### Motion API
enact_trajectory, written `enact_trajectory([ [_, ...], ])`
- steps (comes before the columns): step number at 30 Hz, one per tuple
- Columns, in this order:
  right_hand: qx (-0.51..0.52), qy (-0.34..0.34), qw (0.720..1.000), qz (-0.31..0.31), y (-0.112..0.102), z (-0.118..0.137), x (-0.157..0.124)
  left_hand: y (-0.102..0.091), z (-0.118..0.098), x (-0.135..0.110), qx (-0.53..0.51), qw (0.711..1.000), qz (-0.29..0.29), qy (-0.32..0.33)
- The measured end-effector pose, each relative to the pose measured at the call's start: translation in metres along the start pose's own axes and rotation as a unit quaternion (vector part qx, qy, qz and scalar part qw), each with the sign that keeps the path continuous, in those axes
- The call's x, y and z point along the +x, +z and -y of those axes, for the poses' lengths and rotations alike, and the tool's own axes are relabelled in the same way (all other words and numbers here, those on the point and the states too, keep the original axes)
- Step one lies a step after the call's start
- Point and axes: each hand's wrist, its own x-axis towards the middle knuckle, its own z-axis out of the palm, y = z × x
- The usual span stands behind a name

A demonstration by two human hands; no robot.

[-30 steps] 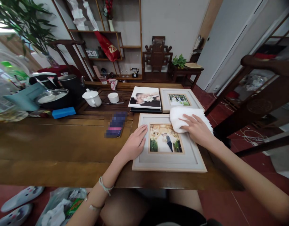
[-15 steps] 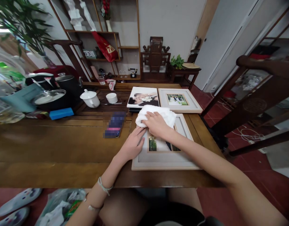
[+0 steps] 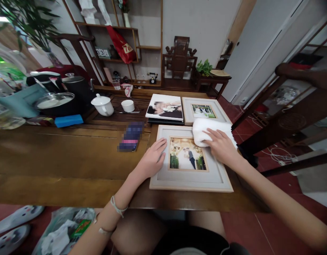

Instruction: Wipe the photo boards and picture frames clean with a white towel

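A white-bordered picture frame lies flat near the table's front edge, with a photo of a couple in its middle. My left hand rests on the frame's left border, fingers stretched out flat. My right hand presses a folded white towel onto the upper right part of the frame. The towel hides that corner and overlaps the lower edge of a second framed photo behind. Left of that one, a photo panel lies on a dark flat item.
A phone lies on the wooden table left of the frame. Farther left are a white lidded cup, a small white bowl, a blue block and a dark pot. A dark wooden chair stands at the right.
My right hand has slid the towel rightward, from the frame's upper left to its upper right, uncovering the photo. My left hand stays on the left border. The view has shifted slightly.
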Motion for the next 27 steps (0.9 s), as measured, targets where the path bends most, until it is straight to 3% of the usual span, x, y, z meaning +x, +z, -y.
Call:
enact_trajectory([
  [4, 0.024, -0.006, 1.000, 0.012, -0.009, 0.028, 0.017, 0.002, 0.002, -0.001, 0.001, 1.000, -0.008, 0.012],
  [8, 0.085, -0.081, 0.992, 0.042, -0.024, 0.067, 0.028, 0.003, 0.004, -0.001, 0.009, 0.999, -0.022, 0.031],
  [12, 0.162, -0.154, 0.973, 0.061, -0.048, 0.092, 0.005, 0.002, 0.003, 0.000, 0.015, 0.999, -0.021, 0.041],
  [17, 0.232, -0.170, 0.951, 0.118, -0.075, 0.094, -0.037, 0.001, 0.002, -0.002, 0.030, 0.999, 0.009, 0.042],
  [20, 0.216, -0.118, 0.963, 0.111, -0.068, 0.087, -0.037, 0.001, 0.002, -0.002, 0.032, 0.998, 0.013, 0.044],
  [24, 0.135, -0.043, 0.988, 0.064, -0.040, 0.073, -0.006, 0.001, 0.001, -0.002, 0.030, 0.999, 0.006, 0.042],
  [27, 0.087, -0.045, 0.994, 0.049, -0.030, 0.068, 0.017, -0.001, 0.000, -0.001, 0.026, 0.999, 0.004, 0.045],
])
